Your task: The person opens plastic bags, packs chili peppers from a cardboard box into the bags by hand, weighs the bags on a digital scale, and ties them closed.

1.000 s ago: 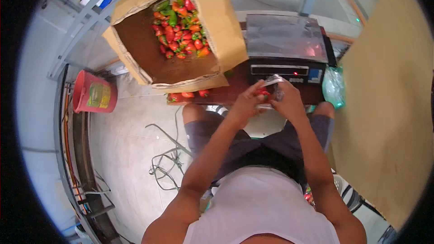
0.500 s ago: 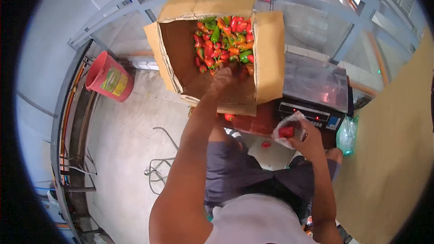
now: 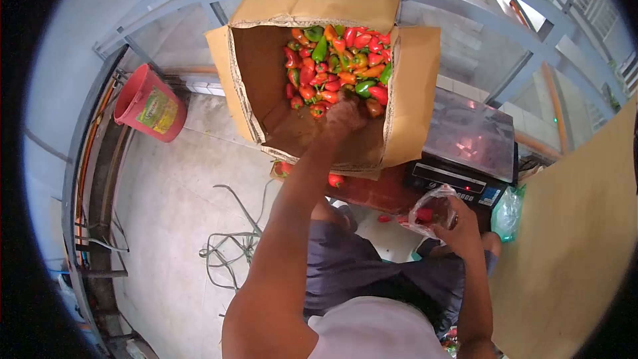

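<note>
Inside the large open cardboard box (image 3: 266, 86), my left hand (image 3: 345, 117) reaches down to the near edge of a pile of peppers (image 3: 332, 70), red, orange and green. Its fingertips are hidden against the peppers, so its grip does not show. My right hand (image 3: 460, 226) is closed on the rim of a clear plastic bag (image 3: 444, 201), held apart from the box in front of the scale. At least one red pepper (image 3: 423, 215) shows inside the bag.
A black digital scale (image 3: 458, 139) with a metal top stands right of the box. Loose red peppers (image 3: 336, 179) lie on the reddish-brown surface below it. A red bucket (image 3: 154, 103) is at left, with a tangled strap (image 3: 229, 252) on the floor. A green-tinted plastic bag (image 3: 508, 213) sits right.
The view has shifted slightly. My left hand stays low in the box, now a little farther right against the peppers. My right hand still holds the bag, its mouth now turned more upward.
</note>
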Tool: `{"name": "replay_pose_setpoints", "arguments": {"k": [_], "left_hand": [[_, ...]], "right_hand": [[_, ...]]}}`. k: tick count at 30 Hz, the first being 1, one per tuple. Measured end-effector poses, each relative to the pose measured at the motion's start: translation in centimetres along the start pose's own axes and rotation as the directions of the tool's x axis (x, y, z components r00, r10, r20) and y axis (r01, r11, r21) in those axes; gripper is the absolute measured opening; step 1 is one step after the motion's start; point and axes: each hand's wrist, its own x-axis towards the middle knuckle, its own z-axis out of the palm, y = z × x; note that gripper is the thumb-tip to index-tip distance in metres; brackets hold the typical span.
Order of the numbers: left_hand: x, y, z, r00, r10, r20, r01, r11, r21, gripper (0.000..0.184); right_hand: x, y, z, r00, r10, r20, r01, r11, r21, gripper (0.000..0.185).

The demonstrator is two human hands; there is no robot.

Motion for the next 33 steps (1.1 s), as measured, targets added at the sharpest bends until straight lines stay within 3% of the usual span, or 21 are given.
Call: {"name": "replay_pose_setpoints", "arguments": {"k": [3, 4, 7, 9, 11, 13, 15, 17, 19, 22, 24, 26, 29, 30, 33], "left_hand": [[-1.9, 1.3, -4.2, 0.997, -0.072, 0.036, 0.073, 0.997, -0.015, 0.053], [-1.1, 0.9, -2.8, 0.998, -0.050, -0.040, 0.046, 0.995, -0.091, 0.048], [-3.3, 0.4, -6.8, 0.993, -0.095, 0.067, 0.108, 0.968, -0.228, 0.043], [-5.2, -0.5, -9.4, 0.994, -0.062, 0.095, 0.076, 0.986, -0.148, 0.038], [-6.8, -0.6, -11.8, 0.974, -0.170, 0.149, 0.208, 0.931, -0.301, 0.037], [-6.2, -2.8, -9.5, 0.994, -0.071, 0.079, 0.087, 0.968, -0.233, 0.036], [-5.5, -4.3, -7.9, 0.984, -0.117, 0.136, 0.156, 0.935, -0.319, 0.035], [-6.8, -2.4, -11.1, 0.987, -0.089, 0.137, 0.127, 0.944, -0.304, 0.035], [-6.3, -3.1, -9.2, 0.996, 0.091, 0.011, -0.088, 0.983, -0.164, 0.038], [-8.6, -0.8, -12.1, 0.999, 0.047, -0.015, -0.049, 0.988, -0.149, 0.039], [-6.4, -6.2, -9.3, 0.991, 0.099, -0.090, -0.130, 0.857, -0.498, 0.038], [-7.8, -6.5, -11.3, 0.978, 0.154, -0.139, -0.202, 0.551, -0.810, 0.037], [-12.5, -4.3, -17.0, 0.977, -0.200, -0.072, 0.047, 0.533, -0.845, 0.037], [-14.5, -2.8, -19.1, 0.951, -0.308, -0.012, 0.131, 0.440, -0.888, 0.036], [-22.0, 0.6, -23.9, 0.986, -0.099, 0.131, 0.126, -0.049, -0.991, 0.035]], "right_hand": [[-0.6, 0.1, -0.5, 1.000, 0.000, -0.016, -0.001, 0.999, -0.054, 0.076], [-0.2, 0.3, -0.6, 1.000, 0.010, -0.022, -0.010, 0.999, -0.039, 0.077], [0.2, 1.8, -0.8, 0.994, -0.082, -0.067, 0.076, 0.994, -0.076, 0.079], [-1.0, 3.4, 0.0, 0.992, -0.094, -0.086, 0.088, 0.994, -0.066, 0.079], [-1.4, 4.1, 0.2, 0.994, -0.034, -0.103, 0.033, 0.999, -0.010, 0.078], [-1.5, 2.1, -0.1, 0.997, -0.025, -0.068, 0.027, 0.999, 0.033, 0.073], [-1.6, 1.0, 0.1, 0.995, -0.070, -0.074, 0.075, 0.996, 0.057, 0.070], [-2.0, 0.8, 0.5, 0.991, -0.080, -0.103, 0.087, 0.994, 0.063, 0.068], [-2.0, 2.1, 1.6, 0.989, -0.095, -0.110, 0.108, 0.987, 0.121, 0.068], [-2.0, 1.4, 1.4, 0.980, -0.129, -0.155, 0.153, 0.976, 0.157, 0.069], [-2.3, 1.4, 0.9, 0.974, -0.139, -0.179, 0.167, 0.975, 0.148, 0.071], [-2.2, 1.4, 0.5, 0.977, -0.133, -0.164, 0.160, 0.974, 0.160, 0.072], [-1.9, 1.9, 0.1, 0.988, -0.101, -0.119, 0.122, 0.977, 0.178, 0.071], [-1.7, 2.6, 0.5, 0.988, -0.094, -0.123, 0.114, 0.979, 0.170, 0.070], [-1.8, 3.1, 0.8, 0.974, -0.142, -0.175, 0.168, 0.975, 0.146, 0.069]]}}
